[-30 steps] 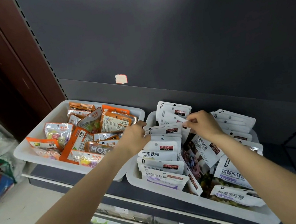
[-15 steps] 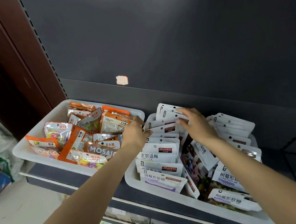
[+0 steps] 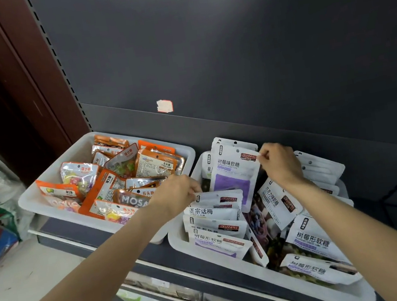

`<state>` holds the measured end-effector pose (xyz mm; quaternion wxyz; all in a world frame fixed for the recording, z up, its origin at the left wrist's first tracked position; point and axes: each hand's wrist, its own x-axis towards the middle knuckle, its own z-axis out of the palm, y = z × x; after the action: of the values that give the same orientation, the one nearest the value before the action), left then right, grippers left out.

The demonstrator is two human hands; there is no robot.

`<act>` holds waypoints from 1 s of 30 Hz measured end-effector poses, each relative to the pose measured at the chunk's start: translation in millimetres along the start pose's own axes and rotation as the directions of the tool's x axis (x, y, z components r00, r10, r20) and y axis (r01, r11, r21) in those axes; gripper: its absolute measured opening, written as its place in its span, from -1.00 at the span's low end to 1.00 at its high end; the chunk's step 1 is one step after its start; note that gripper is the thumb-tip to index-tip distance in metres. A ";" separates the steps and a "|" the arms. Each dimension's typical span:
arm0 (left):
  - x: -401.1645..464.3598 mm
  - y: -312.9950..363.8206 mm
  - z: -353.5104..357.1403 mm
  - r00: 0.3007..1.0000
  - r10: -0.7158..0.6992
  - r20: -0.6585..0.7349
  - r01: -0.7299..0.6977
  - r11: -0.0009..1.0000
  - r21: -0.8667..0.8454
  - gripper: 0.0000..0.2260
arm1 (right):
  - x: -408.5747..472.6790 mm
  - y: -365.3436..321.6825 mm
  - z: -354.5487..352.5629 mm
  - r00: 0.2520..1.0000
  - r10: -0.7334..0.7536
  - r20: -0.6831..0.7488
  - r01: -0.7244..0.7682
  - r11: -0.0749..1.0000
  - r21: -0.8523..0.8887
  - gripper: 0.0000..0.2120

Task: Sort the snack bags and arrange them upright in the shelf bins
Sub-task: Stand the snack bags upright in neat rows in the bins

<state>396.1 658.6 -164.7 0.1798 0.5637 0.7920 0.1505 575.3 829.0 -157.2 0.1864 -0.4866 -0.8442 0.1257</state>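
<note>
Two white bins sit side by side on the dark shelf, and the work is all in the right-hand one. Left of both grips, the left bin holds orange and clear candy bags, jumbled and lying at all angles; neither hand touches them.

At the seam between the bins, the left hand has its fingers curled round the top corner of the front row of white bags, steadying that leaning stack. Half a second ago it rested in much the same spot, so its job has not changed.

Just right of that grip comes the change: a white bag with a purple panel, which a moment ago lay low among the flattened tops, now stands tall and faces the camera. The right hand pinches its upper right corner between thumb and fingertips, having lifted from pressing down on the pile.

Right of and below that pinch, the right bin is still untidy: several white bags lie flat or tilted over loose dark sweets, while a row behind the wrist stands stacked against the back.

So I judge one bag is being picked out of the rows, probably to check its label and find its proper row. Much of the bin remains to sort.
</note>
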 end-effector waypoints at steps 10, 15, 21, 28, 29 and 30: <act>-1.9 -6.5 -6.0 0.985 0.136 0.106 -0.139 0.990 0.026 -0.85 | -2.8 -13.5 17.6 0.970 -0.162 0.183 0.107 0.954 0.281 -0.83; -2.3 -3.1 -6.8 0.983 0.141 0.119 -0.136 0.990 -0.047 -0.87 | -1.3 -20.1 13.0 0.942 -0.229 0.246 0.190 0.967 0.173 -0.81; 1.3 -2.1 -7.3 0.987 0.117 0.107 -0.105 0.988 -0.113 -0.92 | -2.5 -14.2 -1.0 0.974 -0.183 0.134 0.171 0.980 0.099 -0.79; 5.6 6.9 -8.4 0.993 0.076 0.085 -0.071 0.995 -0.065 -0.86 | -16.1 -22.6 2.9 0.909 -0.222 0.352 0.193 0.974 0.117 -0.79; 5.9 8.1 -8.0 0.995 0.064 0.077 -0.059 0.996 -0.060 -0.84 | -16.2 -23.6 4.1 0.914 -0.224 0.338 0.204 0.974 0.095 -0.82; 6.2 9.0 -7.5 0.996 0.053 0.067 -0.049 0.997 -0.051 -0.82 | -17.0 -25.3 2.0 0.920 -0.220 0.325 0.205 0.976 0.078 -0.83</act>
<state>398.4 667.0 -154.9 0.2166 0.5838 0.7669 0.1552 562.6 801.7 -152.3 0.0646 -0.3600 -0.9084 0.2028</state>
